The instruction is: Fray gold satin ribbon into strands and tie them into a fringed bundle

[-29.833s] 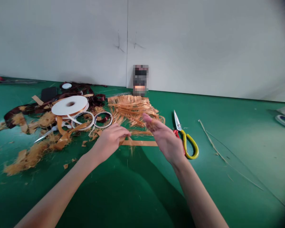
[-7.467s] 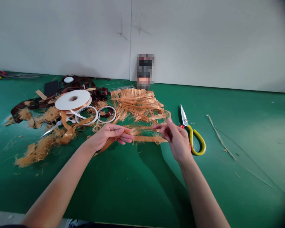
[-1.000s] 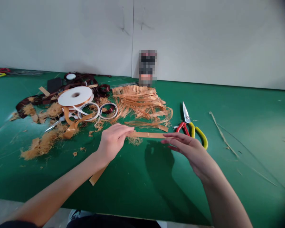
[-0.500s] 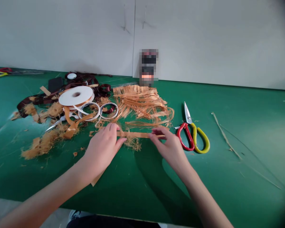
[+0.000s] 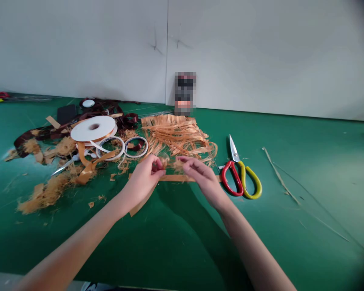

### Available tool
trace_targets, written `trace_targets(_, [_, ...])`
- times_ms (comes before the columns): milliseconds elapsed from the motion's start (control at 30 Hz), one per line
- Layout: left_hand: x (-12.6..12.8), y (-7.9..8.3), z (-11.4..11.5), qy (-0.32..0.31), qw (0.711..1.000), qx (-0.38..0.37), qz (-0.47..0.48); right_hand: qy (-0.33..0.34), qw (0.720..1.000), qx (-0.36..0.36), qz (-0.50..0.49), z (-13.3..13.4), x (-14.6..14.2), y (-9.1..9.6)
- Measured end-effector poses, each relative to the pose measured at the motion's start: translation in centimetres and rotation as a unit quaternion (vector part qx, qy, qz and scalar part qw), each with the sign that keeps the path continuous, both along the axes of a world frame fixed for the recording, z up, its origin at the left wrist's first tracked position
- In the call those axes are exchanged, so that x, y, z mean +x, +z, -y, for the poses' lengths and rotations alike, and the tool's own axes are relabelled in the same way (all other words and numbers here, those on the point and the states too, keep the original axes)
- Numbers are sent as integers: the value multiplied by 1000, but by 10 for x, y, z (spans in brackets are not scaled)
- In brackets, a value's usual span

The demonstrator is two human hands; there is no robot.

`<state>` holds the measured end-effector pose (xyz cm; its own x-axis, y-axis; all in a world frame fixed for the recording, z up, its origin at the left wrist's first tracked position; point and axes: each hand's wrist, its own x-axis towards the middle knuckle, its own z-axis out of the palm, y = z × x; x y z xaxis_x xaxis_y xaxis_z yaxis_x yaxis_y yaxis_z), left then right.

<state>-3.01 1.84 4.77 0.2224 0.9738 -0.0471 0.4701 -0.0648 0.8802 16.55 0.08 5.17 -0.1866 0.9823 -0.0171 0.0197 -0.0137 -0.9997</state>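
A flat orange ribbon strip (image 5: 177,178) lies across the green mat under my hands, its tail (image 5: 138,206) hanging below my left hand (image 5: 144,178). Frayed orange fibres (image 5: 170,163) stand up from the strip between my hands. My left fingers pinch the strip and fibres together. My right hand (image 5: 200,178) pinches the fibres from the other side, its fingertips almost meeting the left ones. Just behind the hands lies a fringed mat of orange fibres (image 5: 177,137).
To the right lie red-and-yellow-handled scissors (image 5: 239,180) and a dried stem (image 5: 280,176). On the left are a white ribbon spool (image 5: 93,128), tape rings (image 5: 111,147), small scissors (image 5: 68,165), dark ribbon (image 5: 33,135) and fibre tufts (image 5: 39,198). A pale wall (image 5: 261,52) backs the green mat.
My hands have come closer together, and the right hand has moved left onto the fibres. The ribbon strip's tail has shifted, and the view has dropped slightly.
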Motion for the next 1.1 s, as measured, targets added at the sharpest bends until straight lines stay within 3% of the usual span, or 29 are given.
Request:
trace_targets(100, [12,1,-15,-2,987,-69,143,-46,976,-81,-197,-8,3,9])
trace_targets(200, [22,1,-23,-21,974,-101,201,-83,960,-109,-244,-15,6,13])
trace_targets(367, [26,-11,-20,-39,945,-141,293,-115,961,-97,-230,-16,10,12])
trace_targets(533, [22,-28,-16,-38,925,-159,344,-137,975,-84,-156,-8,10,7])
trace_targets(633, [21,-30,-18,-22,918,-158,363,-133,989,-60,-6,-6,11,1])
trace_targets(700, [20,-29,-19,-9,916,-155,371,-117,985,-37,125,-7,12,-3])
trace_targets(767, [20,-29,-20,0,914,-152,376,-101,977,-22,188,-8,14,-6])
trace_targets(933, [21,-24,-18,11,909,-158,386,-57,986,-11,154,-7,19,0])
trace_targets(1100, [22,-22,-16,12,905,-161,394,-64,997,25,-18,-7,24,2])
